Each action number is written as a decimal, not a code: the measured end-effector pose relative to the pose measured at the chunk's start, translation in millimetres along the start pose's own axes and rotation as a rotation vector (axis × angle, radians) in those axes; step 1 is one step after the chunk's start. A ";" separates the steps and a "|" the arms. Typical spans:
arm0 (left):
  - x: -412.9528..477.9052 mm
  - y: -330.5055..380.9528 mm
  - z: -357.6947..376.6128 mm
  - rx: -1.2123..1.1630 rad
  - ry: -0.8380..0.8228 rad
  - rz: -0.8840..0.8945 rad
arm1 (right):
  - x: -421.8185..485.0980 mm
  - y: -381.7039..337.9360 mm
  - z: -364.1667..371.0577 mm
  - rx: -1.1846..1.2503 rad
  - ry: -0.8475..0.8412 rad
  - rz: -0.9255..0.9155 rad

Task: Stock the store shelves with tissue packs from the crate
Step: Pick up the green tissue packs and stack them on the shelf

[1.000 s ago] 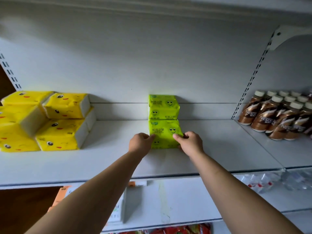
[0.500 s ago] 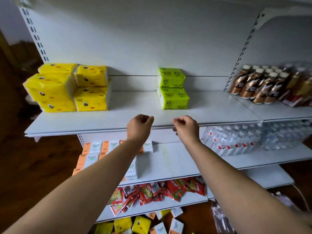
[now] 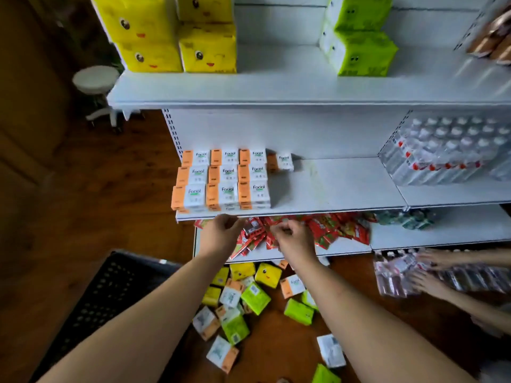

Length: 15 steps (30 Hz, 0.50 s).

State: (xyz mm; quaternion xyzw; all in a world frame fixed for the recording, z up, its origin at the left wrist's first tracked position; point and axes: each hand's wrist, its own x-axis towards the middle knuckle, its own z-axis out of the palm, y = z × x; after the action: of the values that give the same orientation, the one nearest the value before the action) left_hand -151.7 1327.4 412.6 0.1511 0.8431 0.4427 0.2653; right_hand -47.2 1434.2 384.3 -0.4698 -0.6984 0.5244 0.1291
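Two green tissue packs [image 3: 359, 51] are stacked on the top shelf [image 3: 276, 89], to the right of the yellow tissue packs [image 3: 171, 37]. Orange-and-white Facial packs [image 3: 224, 178] fill the left of the middle shelf. Many loose tissue packs [image 3: 249, 299] lie scattered on the wooden floor beside the black crate [image 3: 110, 294]. My left hand [image 3: 221, 233] and my right hand [image 3: 293, 239] hang in front of the middle shelf's edge, above the floor pile. Their fingers are loosely curled and hold nothing.
Red snack packets [image 3: 326, 230] lie on the lower shelf behind my hands. Wrapped water bottles [image 3: 448, 150] and brown bottles [image 3: 495, 37] occupy the shelves at right. Another person's hands [image 3: 431, 272] handle pink packs [image 3: 395, 275] at lower right. A white stool [image 3: 95, 78] stands at left.
Both hands let go of the green pack on the top shelf and dropped past the middle shelf. My view tilted down, so the floor pile and crate now show.
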 end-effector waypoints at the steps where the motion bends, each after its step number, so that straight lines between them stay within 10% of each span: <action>1: 3.0 -20.0 4.5 0.012 -0.002 -0.037 | 3.7 17.6 10.8 -0.002 -0.025 0.033; 15: 106.5 -360.5 185.1 0.114 -0.217 -0.384 | 93.0 386.9 166.7 -0.220 -0.105 0.508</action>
State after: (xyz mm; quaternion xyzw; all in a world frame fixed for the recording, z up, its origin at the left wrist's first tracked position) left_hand -137.9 1300.1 -5.3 0.0493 0.8465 0.3169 0.4250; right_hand -6.7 1409.3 -44.5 -0.6130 -0.6168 0.4847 -0.0946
